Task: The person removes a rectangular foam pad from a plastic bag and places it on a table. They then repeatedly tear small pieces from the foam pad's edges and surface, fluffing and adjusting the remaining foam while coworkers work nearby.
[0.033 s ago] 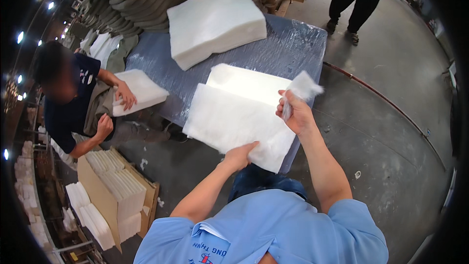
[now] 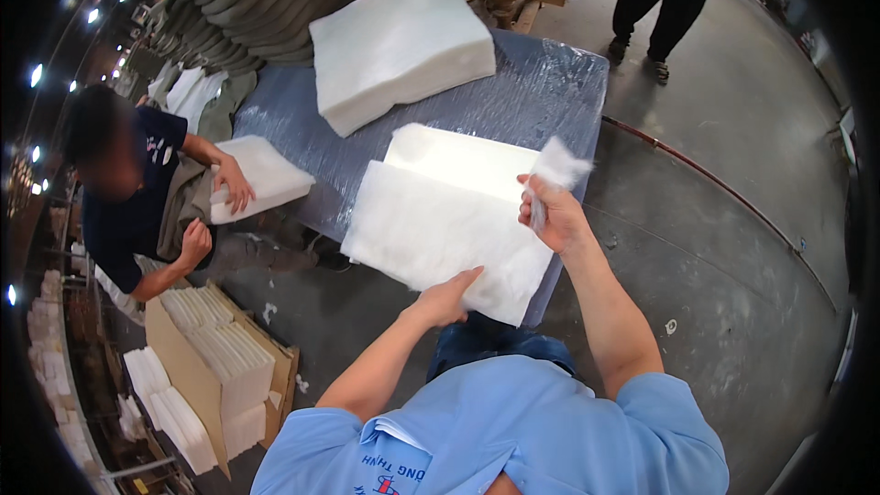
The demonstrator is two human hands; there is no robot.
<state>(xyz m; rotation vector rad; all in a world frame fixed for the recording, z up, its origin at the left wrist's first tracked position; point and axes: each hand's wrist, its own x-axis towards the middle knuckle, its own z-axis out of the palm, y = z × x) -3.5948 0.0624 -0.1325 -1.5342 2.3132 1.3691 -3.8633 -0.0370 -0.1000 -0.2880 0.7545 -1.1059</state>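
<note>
A white sheet of fluffy wadding (image 2: 440,229) lies across the near edge of the table. Under it, a smoother, brighter white pad (image 2: 467,160) shows along the far side. My left hand (image 2: 446,300) is closed on the sheet's near edge, thumb on top and the other fingers mostly hidden beneath. Over the sheet's right end, my right hand (image 2: 556,215) is closed around a small loose piece of white wadding (image 2: 561,165), whose frayed end sticks up past the fingers.
A thick white wadding stack (image 2: 403,46) rests on the plastic-wrapped table (image 2: 550,82). Grey-green cushions (image 2: 247,0) are piled behind. At left, a co-worker (image 2: 137,174) handles a white pad (image 2: 261,174) beside a carton of white slabs (image 2: 220,348). Another person (image 2: 665,9) stands at far right.
The view has shifted slightly. The wadding piece in my right hand has moved a little to the left; both hands keep their grip.
</note>
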